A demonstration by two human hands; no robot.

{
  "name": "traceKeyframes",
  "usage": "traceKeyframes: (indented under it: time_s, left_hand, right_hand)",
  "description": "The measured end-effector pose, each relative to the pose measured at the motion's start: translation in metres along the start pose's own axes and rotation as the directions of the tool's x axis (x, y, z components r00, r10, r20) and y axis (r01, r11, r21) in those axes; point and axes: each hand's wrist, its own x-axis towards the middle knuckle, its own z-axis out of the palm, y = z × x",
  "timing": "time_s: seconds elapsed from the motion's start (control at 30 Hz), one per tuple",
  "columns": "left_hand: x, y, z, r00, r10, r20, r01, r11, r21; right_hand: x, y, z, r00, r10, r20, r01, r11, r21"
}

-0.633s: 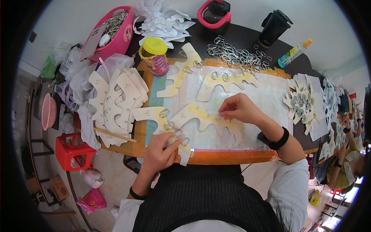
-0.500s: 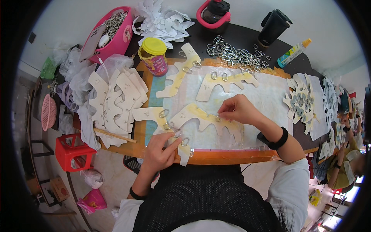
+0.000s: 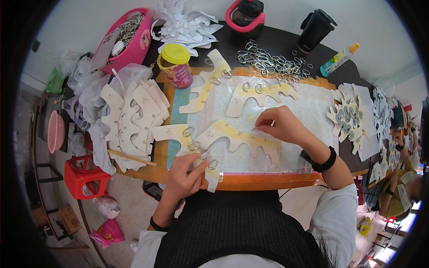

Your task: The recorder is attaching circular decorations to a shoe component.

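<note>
My left hand (image 3: 182,175) lies on a pale cream cut-out piece (image 3: 172,133) at the table's front edge. Its fingers are stretched and apart, the tips beside the oval metal rings (image 3: 194,145) set along that piece. To the right is a second cream cut-out (image 3: 237,139) with a yellowish smeared band and scalloped edge. Above its middle my right hand (image 3: 280,126) is closed in a pinch, with a small metal ring (image 3: 254,129) seen edge-on at the fingertips. Two more cut-outs with rings, one upright (image 3: 208,85) and one slanting (image 3: 250,97), lie farther back.
A yellow-lidded tub (image 3: 176,67) stands at the back left, near stacked cut-outs (image 3: 134,114) and a wooden stick (image 3: 129,157). Loose rings (image 3: 272,62), a black tumbler (image 3: 316,30) and a spray bottle (image 3: 338,60) stand behind. Finished-looking pieces (image 3: 346,114) are heaped at right.
My right hand has lifted slightly up and away from the right cut-out, the ring rising with its fingertips. My left hand stays nearly in place.
</note>
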Motion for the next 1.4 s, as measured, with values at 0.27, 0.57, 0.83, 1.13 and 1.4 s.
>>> traceKeyframes:
  time_s: [0.27, 0.57, 0.83, 1.13, 1.4]
  left_hand:
    - [0.0, 0.001, -0.002, 1.0, -0.015, 0.014, 0.015, 1.0, -0.015]
    - [-0.001, 0.001, -0.001, 1.0, -0.018, 0.011, 0.018, 1.0, -0.018]
    - [-0.001, 0.001, -0.001, 1.0, -0.014, 0.011, 0.015, 1.0, -0.004]
    - [-0.002, 0.0, -0.002, 1.0, -0.02, 0.01, 0.02, 1.0, -0.008]
    - [0.0, 0.001, -0.001, 1.0, -0.02, 0.019, 0.02, 1.0, -0.011]
  right_hand:
    - [0.003, -0.003, -0.004, 0.97, 0.19, 0.153, -0.221, 0.95, 0.221]
    - [-0.001, 0.002, 0.017, 0.998, -0.066, -0.004, 0.065, 0.993, -0.094]
    - [-0.009, 0.008, 0.027, 0.959, -0.273, 0.073, 0.281, 0.894, -0.349]
    - [0.005, 0.023, -0.024, 0.965, -0.088, -0.247, 0.048, 0.985, -0.164]
    - [0.032, 0.099, -0.083, 0.855, 0.105, -0.507, -0.283, 0.915, -0.288]
